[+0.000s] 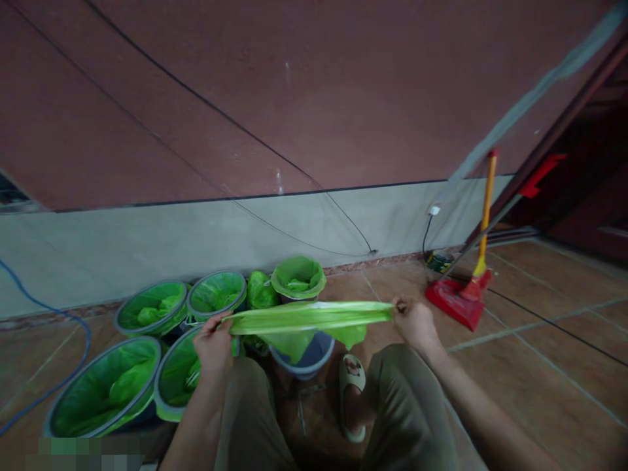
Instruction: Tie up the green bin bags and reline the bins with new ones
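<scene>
A green plastic bag point(307, 317) is stretched flat and horizontal between my two hands. My left hand point(213, 343) pinches its left end and my right hand point(415, 322) pinches its right end, both closed on it. Just beneath the bag stands a grey bin point(307, 358) with no liner over its rim; part of the bag hangs into it. My knees and a sandalled foot point(352, 392) are below.
Several grey bins lined with green bags point(103, 386) stand on the tiled floor at left, with one more point(298, 278) by the wall. A red dustpan and broom point(464, 297) lean at right. Cables run along the wall and floor.
</scene>
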### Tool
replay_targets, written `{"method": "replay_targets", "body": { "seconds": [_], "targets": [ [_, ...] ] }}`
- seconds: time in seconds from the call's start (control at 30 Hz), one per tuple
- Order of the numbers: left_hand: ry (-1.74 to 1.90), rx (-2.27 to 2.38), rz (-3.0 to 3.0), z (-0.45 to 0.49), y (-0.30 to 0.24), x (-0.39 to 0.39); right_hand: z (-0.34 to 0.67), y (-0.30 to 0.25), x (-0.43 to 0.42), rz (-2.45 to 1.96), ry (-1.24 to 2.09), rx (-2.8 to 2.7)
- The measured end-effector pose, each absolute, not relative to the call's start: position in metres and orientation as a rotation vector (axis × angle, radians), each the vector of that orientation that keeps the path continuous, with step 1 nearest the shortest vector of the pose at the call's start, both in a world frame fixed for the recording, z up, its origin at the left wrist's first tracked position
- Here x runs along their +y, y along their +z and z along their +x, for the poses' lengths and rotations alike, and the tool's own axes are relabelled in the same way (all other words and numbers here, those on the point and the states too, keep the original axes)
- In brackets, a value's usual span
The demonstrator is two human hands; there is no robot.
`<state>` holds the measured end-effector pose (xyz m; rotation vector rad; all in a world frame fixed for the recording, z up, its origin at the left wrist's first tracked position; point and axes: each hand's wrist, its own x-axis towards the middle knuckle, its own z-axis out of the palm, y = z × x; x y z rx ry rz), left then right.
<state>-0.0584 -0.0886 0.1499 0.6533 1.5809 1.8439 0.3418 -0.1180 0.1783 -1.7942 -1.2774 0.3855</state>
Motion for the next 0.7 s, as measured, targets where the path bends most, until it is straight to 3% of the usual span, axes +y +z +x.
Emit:
{"method": "replay_targets", "body": {
  "seconds": [0.17, 0.27, 0.3, 0.37, 0.47, 0.7],
  "targets": [
    [2.353, 1.553, 0.911, -0.04, 0.217, -0.076, 0.348, 0.262, -0.116, -1.334, -0.488, -1.331],
    [2.585, 1.495, 1.084, -0.042, 0.222, -0.074, 0.351, 0.255, -0.133, -1.1, -0.753, -1.123],
    [2.498, 1.518, 1.15, -0.044, 0.211, -0.072, 0.351, 0.237, -0.139, -1.15, -0.717, -1.204],
    [2.186, 1.572, 1.165, -0.048, 0.18, -0.065, 0.349, 0.19, -0.151, -1.372, -0.34, -1.599],
    [1.899, 1.525, 0.906, -0.056, 0.143, -0.048, 0.341, 0.132, -0.168, -1.65, 0.022, -1.649],
    [1.609, 1.173, 0.277, -0.053, 0.157, -0.048, 0.279, 0.137, -0.201, -1.494, 0.208, -1.649]
  ]
}}
